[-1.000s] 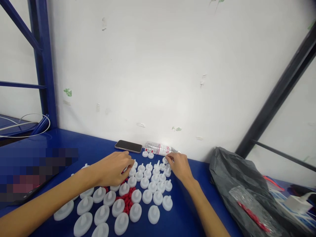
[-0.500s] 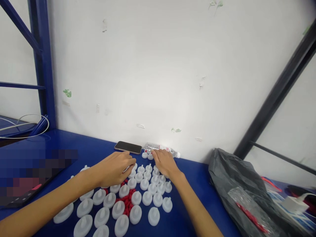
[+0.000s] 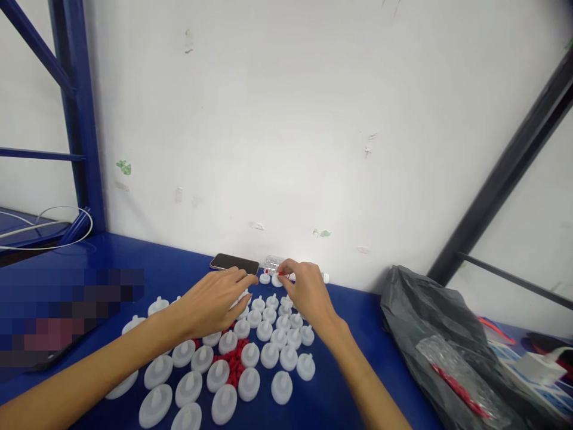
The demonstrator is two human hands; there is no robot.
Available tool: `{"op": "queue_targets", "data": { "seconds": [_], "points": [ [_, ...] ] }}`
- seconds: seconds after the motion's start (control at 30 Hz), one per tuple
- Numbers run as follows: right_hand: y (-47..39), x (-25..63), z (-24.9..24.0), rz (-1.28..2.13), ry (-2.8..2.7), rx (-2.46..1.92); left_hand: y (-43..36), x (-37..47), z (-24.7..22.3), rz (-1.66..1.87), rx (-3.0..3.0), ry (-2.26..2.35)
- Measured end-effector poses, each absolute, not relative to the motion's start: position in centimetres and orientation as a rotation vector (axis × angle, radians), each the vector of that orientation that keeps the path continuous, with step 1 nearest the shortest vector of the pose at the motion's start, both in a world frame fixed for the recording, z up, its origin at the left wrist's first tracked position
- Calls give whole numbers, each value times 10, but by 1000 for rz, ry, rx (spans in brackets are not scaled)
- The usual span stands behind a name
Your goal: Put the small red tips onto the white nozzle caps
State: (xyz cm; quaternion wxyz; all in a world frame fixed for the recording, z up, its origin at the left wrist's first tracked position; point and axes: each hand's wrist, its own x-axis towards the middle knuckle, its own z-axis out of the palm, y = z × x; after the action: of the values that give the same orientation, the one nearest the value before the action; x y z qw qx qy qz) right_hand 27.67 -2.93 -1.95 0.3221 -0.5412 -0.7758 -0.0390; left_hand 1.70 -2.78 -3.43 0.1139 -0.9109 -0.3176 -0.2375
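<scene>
Several translucent white caps with nozzles [image 3: 282, 387] stand spread over the blue table, around a pile of small red pieces [image 3: 234, 362]. My left hand [image 3: 215, 301] hovers over the caps at the back left, thumb and fingers apart, holding nothing. At the back, my right hand [image 3: 307, 289] pinches at a white cap [image 3: 277, 279] with a red tip by the bottle. Beside it sits another white cap [image 3: 264, 278] with a bit of red on top.
A phone [image 3: 234, 264] and a clear plastic bottle [image 3: 271, 263] lie against the wall. To the right are a black plastic bag [image 3: 409, 322], a clear bag of red pieces [image 3: 461, 382] and a white plug [image 3: 541, 367]. A blurred dark object lies left.
My left hand's thumb and fingers have spread apart. My right hand has risen slightly and its fingers now pinch at the red-tipped cap. The view has shifted slightly.
</scene>
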Motion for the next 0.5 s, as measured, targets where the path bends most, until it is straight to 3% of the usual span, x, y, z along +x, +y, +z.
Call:
{"op": "queue_targets", "data": {
  "seconds": [0.37, 0.5],
  "points": [
    [-78, 235, -20, 326, -1871, -939, -25, 16, -36, -993, -2754, -1005],
    [-72, 241, -29, 249, -1818, -885, -25, 15, -26, -1198, -2703, -1214]
  ]
}}
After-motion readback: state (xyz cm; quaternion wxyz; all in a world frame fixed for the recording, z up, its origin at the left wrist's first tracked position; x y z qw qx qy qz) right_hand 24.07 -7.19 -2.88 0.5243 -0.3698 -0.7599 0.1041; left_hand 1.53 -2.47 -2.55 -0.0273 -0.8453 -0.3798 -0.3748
